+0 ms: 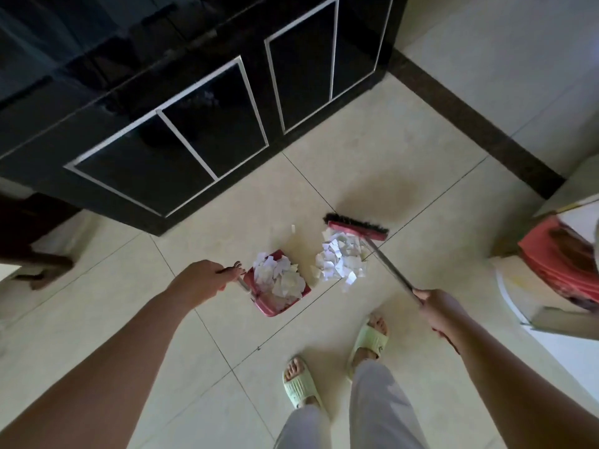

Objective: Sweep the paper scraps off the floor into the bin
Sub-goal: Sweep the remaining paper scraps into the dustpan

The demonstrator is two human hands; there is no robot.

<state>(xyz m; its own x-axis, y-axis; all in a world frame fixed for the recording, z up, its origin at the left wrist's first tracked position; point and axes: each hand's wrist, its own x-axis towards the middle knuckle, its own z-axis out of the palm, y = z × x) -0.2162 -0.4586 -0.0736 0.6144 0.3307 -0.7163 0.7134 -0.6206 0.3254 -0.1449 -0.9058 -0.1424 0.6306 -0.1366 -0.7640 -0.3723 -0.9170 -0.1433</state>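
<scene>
A red dustpan (263, 307) stands on the pale floor tiles, holding several white paper scraps (278, 277). My left hand (207, 278) grips its metal handle at the pan's left side. Just right of the pan lies a loose heap of paper scraps (340, 259). The red broom head with dark bristles (356, 225) rests behind that heap. Its metal shaft (392, 270) slants down to my right hand (437, 311), which is closed around it. One small scrap (293, 229) lies apart beyond the pan.
A black glossy cabinet (194, 124) with white-trimmed doors fills the upper left. A dark skirting strip (470, 124) runs along the wall at right. A white bin (505, 290) and a red object (557, 264) sit at the right edge. My feet in pale green slippers (298, 387) stand below.
</scene>
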